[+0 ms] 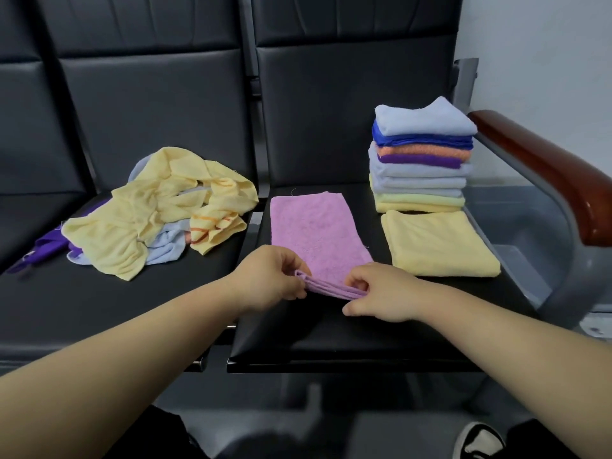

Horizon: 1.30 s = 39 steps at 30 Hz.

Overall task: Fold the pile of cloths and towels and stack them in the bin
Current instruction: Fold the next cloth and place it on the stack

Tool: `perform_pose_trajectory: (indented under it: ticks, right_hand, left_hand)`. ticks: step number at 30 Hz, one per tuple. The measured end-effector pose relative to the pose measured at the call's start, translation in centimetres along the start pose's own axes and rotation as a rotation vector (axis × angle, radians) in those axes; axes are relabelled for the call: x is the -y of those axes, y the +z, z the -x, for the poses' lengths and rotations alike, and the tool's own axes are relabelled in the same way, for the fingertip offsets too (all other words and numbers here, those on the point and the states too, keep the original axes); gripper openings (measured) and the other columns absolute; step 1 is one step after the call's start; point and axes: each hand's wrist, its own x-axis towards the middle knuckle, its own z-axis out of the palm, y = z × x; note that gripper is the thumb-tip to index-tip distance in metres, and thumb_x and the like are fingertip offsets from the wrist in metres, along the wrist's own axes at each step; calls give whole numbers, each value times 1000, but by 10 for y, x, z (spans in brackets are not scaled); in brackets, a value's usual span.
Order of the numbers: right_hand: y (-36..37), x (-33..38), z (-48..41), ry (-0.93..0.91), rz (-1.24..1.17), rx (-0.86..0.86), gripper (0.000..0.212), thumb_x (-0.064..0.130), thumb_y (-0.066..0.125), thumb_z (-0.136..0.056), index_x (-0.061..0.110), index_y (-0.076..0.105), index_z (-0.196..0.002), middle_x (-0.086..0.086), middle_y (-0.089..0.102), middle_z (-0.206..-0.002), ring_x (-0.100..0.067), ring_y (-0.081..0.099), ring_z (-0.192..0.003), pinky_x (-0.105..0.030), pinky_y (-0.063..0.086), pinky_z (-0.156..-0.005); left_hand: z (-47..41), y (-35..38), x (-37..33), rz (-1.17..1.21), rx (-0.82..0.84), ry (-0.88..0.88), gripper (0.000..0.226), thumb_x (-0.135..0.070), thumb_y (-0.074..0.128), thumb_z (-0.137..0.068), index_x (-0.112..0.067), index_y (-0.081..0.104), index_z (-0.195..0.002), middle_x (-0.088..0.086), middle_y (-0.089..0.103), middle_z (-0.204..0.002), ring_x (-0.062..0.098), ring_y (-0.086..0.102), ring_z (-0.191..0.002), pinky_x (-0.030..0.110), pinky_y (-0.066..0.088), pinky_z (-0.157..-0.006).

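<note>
Head view, looking down on two black seats (364, 332). Pinching near edge of pink cloth (318, 226) with left hand (271, 279) and right hand (377, 293), fingers and thumbs clamped on the bunched hem, raised slightly. Rest of cloth lying flat, lengthwise, on right seat. Just right of it, folded yellow cloth (440, 246); behind that, touching, tall stack of folded cloths (420, 160) near brown armrest (546, 173). On left seat, well apart, crumpled pile (159, 210) of yellow, pale blue and purple cloths.
</note>
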Motion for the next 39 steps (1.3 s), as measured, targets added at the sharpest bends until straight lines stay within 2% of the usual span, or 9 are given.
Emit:
perform_pose_trajectory:
  ticks: [3,7,11,15,21,25,30,33,39]
  right_hand:
    - [2,2,-3,22,25,-154,17,28,68,-88,29,55,-78,11,54,-83,-19,56,-84,-27,40,-64]
    - [-18,5,-7,45,-174,-212,17,25,73,-87,9,70,-86,-3,66,-82,-24,59,-77,-37,49,-71]
    - [-34,8,-6,75,-503,67,23,15,74,-89,-3,62,-87,-7,53,-79,-18,47,-72,-27,40,-62]
    - [-45,10,-7,150,-803,328,17,8,67,-95,15,57,-82,-4,54,-82,-14,52,-74,-23,46,-62]
    - [-46,12,-31,235,-952,79,21,-1,59,-91,16,67,-101,0,61,-86,-12,56,-75,-25,50,-66]
    - [-42,10,-49,232,-881,-115,20,1,58,-89,15,69,-98,-5,64,-91,-16,58,-81,-31,52,-74]
    - [-30,2,-78,244,-718,-317,16,6,61,-88,17,68,-98,-5,67,-92,-20,60,-78,-36,53,-69]
    - [-23,-3,-94,272,-648,-411,15,9,62,-90,19,68,-99,-2,68,-99,-19,63,-87,-32,52,-71]
    - [-15,-11,-114,319,-474,-482,14,21,62,-96,23,60,-109,2,65,-107,-19,63,-94,-39,57,-82]
  left_hand:
    - [-1,-11,-8,-244,-95,74,11,-9,73,-88,-20,74,-85,1,76,-76,10,71,-71,23,54,-68]
    - [1,-47,-11,-284,-199,67,6,-17,76,-87,-22,73,-85,-1,76,-82,10,67,-74,20,50,-66]
    - [14,-72,-7,139,152,-88,11,-1,74,-86,-8,67,-90,14,71,-80,18,70,-74,26,56,-69]
    - [14,-82,-3,316,356,-260,16,-4,71,-79,-12,65,-91,9,70,-83,21,70,-74,33,59,-71]
    - [-17,-80,11,354,127,-332,15,-4,60,-96,-16,64,-88,4,68,-78,17,66,-69,34,55,-74]
    - [-42,-73,26,322,-90,-288,15,-7,61,-96,-18,65,-86,3,64,-81,17,62,-74,34,55,-71]
    - [-73,-64,39,254,-305,-193,5,-11,65,-96,-15,64,-99,5,60,-85,16,58,-73,27,54,-57]
    - [-94,-57,50,173,-420,-188,10,-18,71,-93,-17,66,-101,5,66,-95,20,62,-83,35,58,-70]
    - [-118,-41,62,-140,-561,-187,13,-24,68,-94,-15,65,-103,-4,63,-98,17,59,-93,29,44,-78]
